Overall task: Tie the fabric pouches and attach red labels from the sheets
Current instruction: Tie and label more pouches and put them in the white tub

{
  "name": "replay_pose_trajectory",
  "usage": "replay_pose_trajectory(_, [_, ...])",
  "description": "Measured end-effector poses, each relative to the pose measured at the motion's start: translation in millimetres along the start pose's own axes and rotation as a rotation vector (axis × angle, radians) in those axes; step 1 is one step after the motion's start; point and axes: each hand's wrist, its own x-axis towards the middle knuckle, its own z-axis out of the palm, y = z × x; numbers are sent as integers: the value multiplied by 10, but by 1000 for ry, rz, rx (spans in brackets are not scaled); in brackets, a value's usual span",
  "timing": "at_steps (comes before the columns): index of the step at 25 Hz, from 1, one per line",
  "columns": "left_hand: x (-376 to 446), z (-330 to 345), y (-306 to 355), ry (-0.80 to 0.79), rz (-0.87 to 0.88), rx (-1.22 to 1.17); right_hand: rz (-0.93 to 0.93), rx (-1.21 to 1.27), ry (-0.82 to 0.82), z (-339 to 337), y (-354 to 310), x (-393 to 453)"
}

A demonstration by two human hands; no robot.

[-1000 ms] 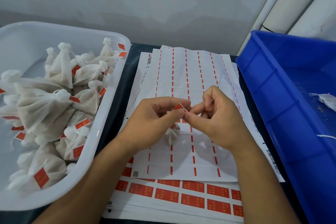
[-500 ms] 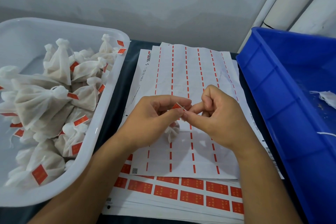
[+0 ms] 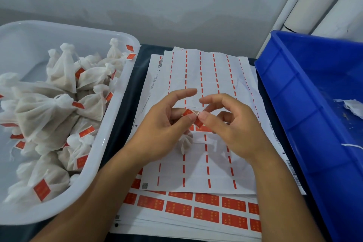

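2 hands pinched 1 red label (image 3: pixel 189 113): left hand (image 3: pixel 165 129) thumb atop it, right hand (image 3: pixel 231 129) thumb against its lower end, other fingers spread; pouch (image 3: pixel 185 141) dangled beneath.

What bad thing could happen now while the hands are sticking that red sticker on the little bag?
The red label is pinched between the left hand and the right hand around the thin strings, so it might fold crooked or stick to a fingertip. The small pouch dangles below over the label sheet; if the pinch slips, it could probably drop.
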Motion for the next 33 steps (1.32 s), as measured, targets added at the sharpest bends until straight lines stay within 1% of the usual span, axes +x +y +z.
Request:
replay_pose_trajectory(10, [13,11,7,59,-17,18,-52,58,76,140,-14,18])
replay_pose_trajectory(12, [10,22,2,52,-22,7,-34,72,93,149,-11,18])
replay_pose_trajectory(14, [-3,35,8,9,-33,4,-13,119,104,152,-18,20])
replay_pose_trajectory(16, [-18,50,16,-25,-7,101,6,171,116,159,-30,27])
replay_pose_trajectory(18, [-34,85,28,-29,24,232,15,171,154,157,-40,30])
replay_pose_trajectory(22, [-33,127,-13,15,8,316,31,148,264,163,-47,36])
replay_pose_trajectory(25, [-28,143,-26,68,-5,315,53,144,356,184,-49,41])
replay_pose_trajectory(27, [-30,196,-18,163,15,284,73,177,418,200,-61,42])
replay_pose_trajectory(30, [-48,283,-9,341,108,246,97,265,491,287,-94,29])
replay_pose_trajectory(33, [-62,311,-8,423,218,265,105,344,539,422,-138,5])
